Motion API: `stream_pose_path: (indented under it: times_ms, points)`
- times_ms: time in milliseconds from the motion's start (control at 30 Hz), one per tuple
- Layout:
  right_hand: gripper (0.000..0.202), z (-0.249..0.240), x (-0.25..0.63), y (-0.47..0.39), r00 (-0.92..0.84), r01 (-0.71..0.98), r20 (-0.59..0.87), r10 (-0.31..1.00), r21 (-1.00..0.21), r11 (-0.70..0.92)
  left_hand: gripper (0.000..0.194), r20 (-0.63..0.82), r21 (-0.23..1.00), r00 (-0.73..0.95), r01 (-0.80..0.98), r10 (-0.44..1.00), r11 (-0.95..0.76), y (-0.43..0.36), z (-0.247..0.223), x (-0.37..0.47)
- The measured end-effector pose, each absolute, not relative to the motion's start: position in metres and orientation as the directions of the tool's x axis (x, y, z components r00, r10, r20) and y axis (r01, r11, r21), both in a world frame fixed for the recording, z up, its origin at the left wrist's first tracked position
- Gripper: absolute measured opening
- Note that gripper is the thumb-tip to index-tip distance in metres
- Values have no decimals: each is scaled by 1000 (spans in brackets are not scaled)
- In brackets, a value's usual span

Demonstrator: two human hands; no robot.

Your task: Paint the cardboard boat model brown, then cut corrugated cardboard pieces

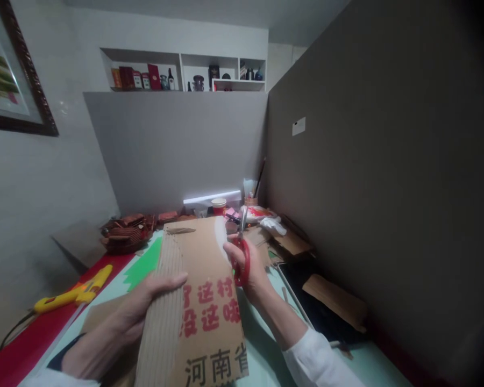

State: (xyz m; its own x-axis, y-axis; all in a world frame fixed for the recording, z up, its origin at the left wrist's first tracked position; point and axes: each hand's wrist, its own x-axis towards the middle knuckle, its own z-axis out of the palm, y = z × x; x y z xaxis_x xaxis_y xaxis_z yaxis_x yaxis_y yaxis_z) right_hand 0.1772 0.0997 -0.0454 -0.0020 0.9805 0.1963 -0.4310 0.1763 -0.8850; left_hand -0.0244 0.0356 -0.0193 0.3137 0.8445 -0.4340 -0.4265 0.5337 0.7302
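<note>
A brown cardboard piece (210, 252), printed with red and black characters, is held up in front of me. Corrugated ridges show along its left side, and a white patch marks its upper right edge. My left hand (149, 301) grips the left side, thumb on the front and fingers hidden behind. In my right hand (250, 269) are scissors (243, 258) with red handles, their blades pointing up and away beside the cardboard's upper right edge. The right thumb reaches toward that edge; whether it presses on the cardboard I cannot tell.
To the left, a yellow glue gun (75, 295) lies near the table edge, beside a green sheet (145, 263). Brown stacked pieces (127, 234) stand at the back left. A paper cup (219, 205) stands behind the cardboard. Cardboard scraps (334, 301) lie at right, below a grey partition (367, 161).
</note>
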Motion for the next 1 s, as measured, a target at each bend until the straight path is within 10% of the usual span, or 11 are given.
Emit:
stream_pose_path:
  times_ms: [533,1000]
  points:
    - [51,-43,161,68,-474,-165,139,869,-984,68,59,-278,791,70,-550,958,270,53,-27,-75]
    - [58,-41,160,61,-467,86,137,874,-976,199,58,-191,861,-160,-502,968,87,49,-19,-69]
